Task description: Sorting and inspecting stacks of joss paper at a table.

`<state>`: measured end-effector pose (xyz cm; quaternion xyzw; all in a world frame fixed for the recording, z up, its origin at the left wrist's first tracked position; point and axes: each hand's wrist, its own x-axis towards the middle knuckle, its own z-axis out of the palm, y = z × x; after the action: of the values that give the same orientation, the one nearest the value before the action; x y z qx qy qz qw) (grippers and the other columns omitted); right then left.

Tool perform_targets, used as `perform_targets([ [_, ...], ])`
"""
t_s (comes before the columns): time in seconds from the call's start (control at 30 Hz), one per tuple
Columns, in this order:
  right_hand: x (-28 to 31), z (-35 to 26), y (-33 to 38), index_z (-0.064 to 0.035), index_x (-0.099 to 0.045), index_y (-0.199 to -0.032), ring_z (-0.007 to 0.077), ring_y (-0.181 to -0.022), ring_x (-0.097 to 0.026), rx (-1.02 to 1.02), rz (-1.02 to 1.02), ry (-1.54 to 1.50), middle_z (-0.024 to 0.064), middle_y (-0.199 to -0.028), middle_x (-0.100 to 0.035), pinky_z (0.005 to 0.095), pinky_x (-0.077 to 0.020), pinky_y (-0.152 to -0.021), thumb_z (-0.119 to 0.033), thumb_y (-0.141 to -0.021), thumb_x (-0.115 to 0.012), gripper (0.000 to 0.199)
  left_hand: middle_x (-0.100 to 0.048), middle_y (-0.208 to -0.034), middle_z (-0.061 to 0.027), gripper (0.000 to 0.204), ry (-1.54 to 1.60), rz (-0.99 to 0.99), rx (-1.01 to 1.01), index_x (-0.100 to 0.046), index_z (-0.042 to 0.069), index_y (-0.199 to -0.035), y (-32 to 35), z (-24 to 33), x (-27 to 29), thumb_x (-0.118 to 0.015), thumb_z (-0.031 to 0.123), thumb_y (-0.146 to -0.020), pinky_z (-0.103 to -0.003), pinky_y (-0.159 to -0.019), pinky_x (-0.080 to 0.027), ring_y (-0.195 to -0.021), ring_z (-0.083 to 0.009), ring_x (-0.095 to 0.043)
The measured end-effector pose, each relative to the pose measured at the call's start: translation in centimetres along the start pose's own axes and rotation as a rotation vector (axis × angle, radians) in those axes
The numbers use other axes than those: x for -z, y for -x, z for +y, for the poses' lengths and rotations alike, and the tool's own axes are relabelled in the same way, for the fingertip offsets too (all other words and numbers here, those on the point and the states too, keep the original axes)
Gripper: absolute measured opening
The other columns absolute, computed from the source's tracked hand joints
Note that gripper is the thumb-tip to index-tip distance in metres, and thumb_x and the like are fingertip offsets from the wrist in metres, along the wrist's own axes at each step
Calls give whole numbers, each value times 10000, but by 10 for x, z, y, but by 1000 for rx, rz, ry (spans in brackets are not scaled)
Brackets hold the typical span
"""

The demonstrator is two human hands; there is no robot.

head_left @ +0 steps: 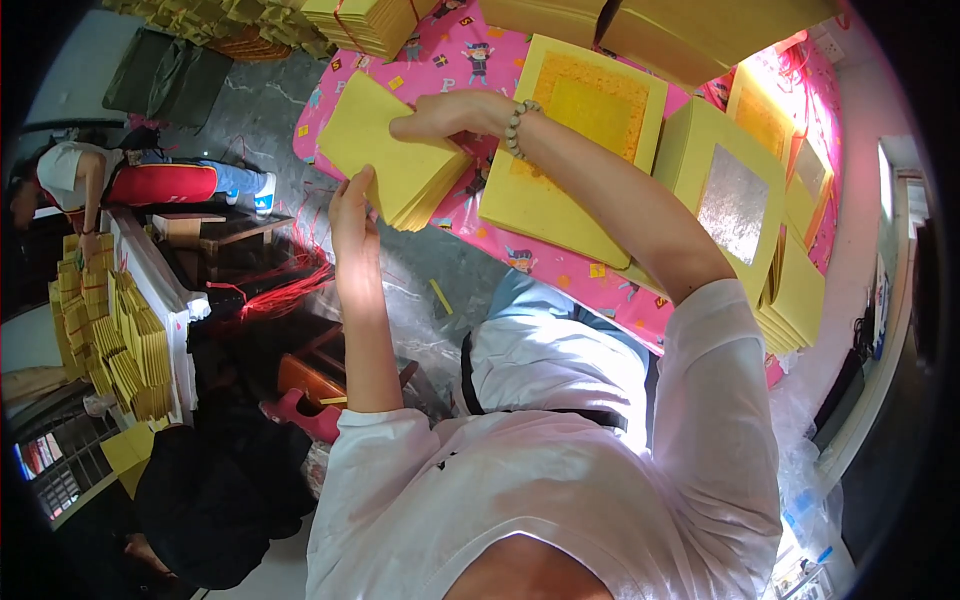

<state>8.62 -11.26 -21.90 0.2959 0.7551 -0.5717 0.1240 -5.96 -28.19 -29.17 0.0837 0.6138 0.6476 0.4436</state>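
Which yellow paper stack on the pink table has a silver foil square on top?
The stack right of the right forearm: its top sheet carries a silver foil square. The large stack under that forearm shows a gold square; the stack in both hands is plain yellow.

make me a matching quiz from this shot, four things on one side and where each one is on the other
Things:
1. left hand
2. right hand
3. bead bracelet
4. silver-foil sheet

Places:
A. on the right wrist
B. on top of the yellow paper stack
C. at the stack's lower left edge
D. on the yellow pile at the right of the pink tablecloth

Pairs: 1-C, 2-B, 3-A, 4-D
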Motion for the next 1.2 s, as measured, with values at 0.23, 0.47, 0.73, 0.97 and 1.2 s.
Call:
perform_targets([
  [0.23,-33,-9,-4,66,-598,-1140,275,-930,-631,83,119,97,186,-1070,-650,371,-490,-836,-473,-825,-482,635,-598,-1189,-100,460,245,-87,127,-486,32,-1277,30,4,0,-512,286,-894,-388,-902,-500,-1083,-236,-597],
  [0.47,-38,-19,14,47,-607,-1153,257,-951,-621,123,-29,-66,172,-1078,-653,350,-481,-842,-599,-853,-487,722,-610,-1159,-98,465,227,-72,68,-507,47,-1256,34,3,16,-486,371,-923,-403,-833,-532,-1012,-259,-627],
  [0.73,-23,-23,66,-16,-582,-1134,98,-747,-544,188,66,-49,31,-836,-598,243,-427,-654,-554,-939,-451,587,-599,-1200,-102,434,524,-413,178,-506,48,-1251,63,27,15,-432,368,-967,-418,-896,-517,-1077,-249,-602],
  [0.97,-32,-8,144,-16,-532,-1179,89,-867,-541,201,248,-144,24,-954,-575,255,-470,-716,-404,-938,-556,458,-577,-1261,-132,439,831,-687,264,-517,49,-1269,100,45,-12,-457,340,-946,-491,-950,-481,-1117,-291,-587],
  [1.2,-51,7,179,-32,-521,-1149,75,-879,-532,267,273,-384,-3,-962,-555,245,-474,-736,-362,-958,-542,382,-568,-1279,-142,439,907,-698,396,-520,44,-1276,115,39,-32,-511,306,-924,-519,-971,-460,-1143,-309,-570],
])
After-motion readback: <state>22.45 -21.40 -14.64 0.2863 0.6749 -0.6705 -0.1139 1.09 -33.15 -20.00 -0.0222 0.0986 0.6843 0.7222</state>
